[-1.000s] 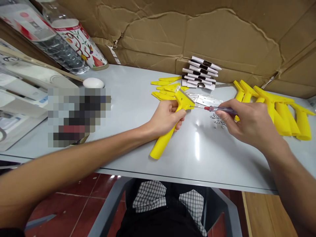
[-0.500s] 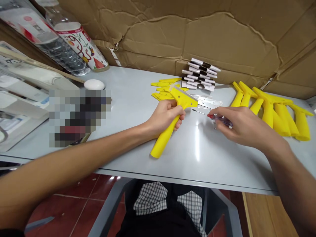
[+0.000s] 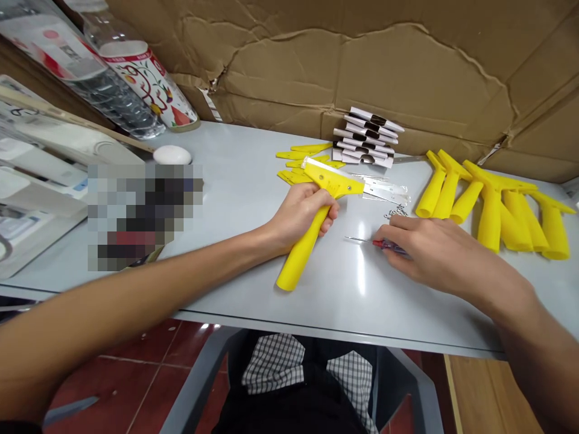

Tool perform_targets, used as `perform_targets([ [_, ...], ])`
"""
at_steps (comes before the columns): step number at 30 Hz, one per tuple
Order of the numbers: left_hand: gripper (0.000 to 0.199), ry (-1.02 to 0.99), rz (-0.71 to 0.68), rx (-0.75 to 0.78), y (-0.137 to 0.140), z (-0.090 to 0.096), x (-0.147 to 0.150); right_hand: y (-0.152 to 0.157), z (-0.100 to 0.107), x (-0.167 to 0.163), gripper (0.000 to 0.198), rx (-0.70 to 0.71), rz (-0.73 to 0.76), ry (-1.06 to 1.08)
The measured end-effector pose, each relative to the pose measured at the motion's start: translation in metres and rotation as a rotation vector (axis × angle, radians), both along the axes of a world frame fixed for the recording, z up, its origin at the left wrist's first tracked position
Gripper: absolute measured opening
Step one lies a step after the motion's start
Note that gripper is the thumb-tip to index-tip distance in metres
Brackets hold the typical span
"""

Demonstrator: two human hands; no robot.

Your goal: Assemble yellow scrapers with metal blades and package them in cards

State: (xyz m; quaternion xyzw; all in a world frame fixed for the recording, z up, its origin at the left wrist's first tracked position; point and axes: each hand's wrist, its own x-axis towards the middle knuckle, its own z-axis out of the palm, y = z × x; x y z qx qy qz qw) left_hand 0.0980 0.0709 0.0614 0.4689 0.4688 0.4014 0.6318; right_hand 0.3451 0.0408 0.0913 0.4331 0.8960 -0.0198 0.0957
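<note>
My left hand point(image 3: 305, 217) is closed round the yellow handle of a scraper point(image 3: 298, 262). A metal blade strip shows along the top edge of its wide head, and two screws sit in the yellow face. In my right hand point(image 3: 434, 250) is a small screwdriver point(image 3: 380, 243) with a red and clear handle, its thin shaft pointing left, apart from the scraper. Small screws point(image 3: 397, 211) lie in a heap just beyond my right fingers. Behind the scraper head are loose metal blades point(image 3: 386, 190) and flat yellow pieces point(image 3: 289, 176).
Several yellow scraper handles point(image 3: 488, 223) stand at the right. A stack of white and black sleeves point(image 3: 366, 138) leans by the cardboard point(image 3: 280, 66). At the left are a water bottle point(image 3: 113, 90), a patterned paper cup point(image 3: 154, 87) and a white oval object point(image 3: 172, 155).
My right hand has drawn the screwdriver toward me and slightly left, away from the scraper head, uncovering the screws. The scraper has turned slightly in my left hand.
</note>
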Motion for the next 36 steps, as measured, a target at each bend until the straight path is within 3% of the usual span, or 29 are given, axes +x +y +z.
perform_targets([
  [16,0.018,0.023,-0.014,-0.048,0.001,0.002,0.001,0.006,0.001,0.012,0.029,-0.054,-0.034,0.001],
  [24,0.021,-0.244,0.074,-0.093,0.006,-0.002,-0.004,0.008,0.005,0.017,0.029,-0.142,-0.041,0.100],
  [29,0.017,-0.226,0.108,-0.034,0.010,0.000,-0.005,0.010,0.007,0.019,0.031,-0.194,-0.038,0.123],
  [31,0.025,-0.185,0.090,0.011,0.010,0.000,-0.005,0.011,0.009,0.021,0.029,-0.209,-0.047,0.143],
  [36,0.072,-0.057,0.134,0.095,0.007,-0.001,-0.004,0.015,0.010,0.024,0.023,-0.161,-0.038,0.182],
])
